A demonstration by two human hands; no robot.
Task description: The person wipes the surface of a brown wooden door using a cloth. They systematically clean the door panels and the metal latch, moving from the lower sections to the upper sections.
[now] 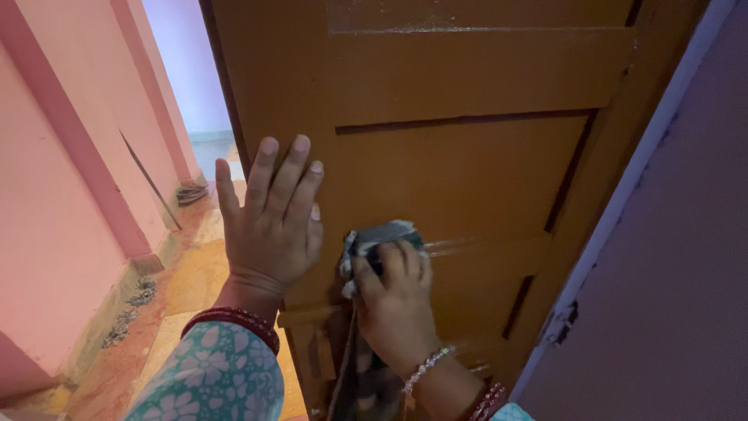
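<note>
Where pink walls (54, 203) flank a brown panelled door (467, 156): left hand (269, 222) flat, open; right hand (397, 300) grip around cloth (374, 238).

— What stood to the left of the work?
— A pink wall (54, 195), with a patchy yellow and reddish floor (195, 273) running along its foot.
— Anything lying there?
— Grey debris (128, 312) at the wall's base, and a mauve wall (670, 273) on the right.

— What's on the left?
— A pink wall (54, 195) beside a worn, patchy floor (195, 273) running far back.
— And right?
— A pale purple wall (670, 296), near, in soft daylight.
</note>
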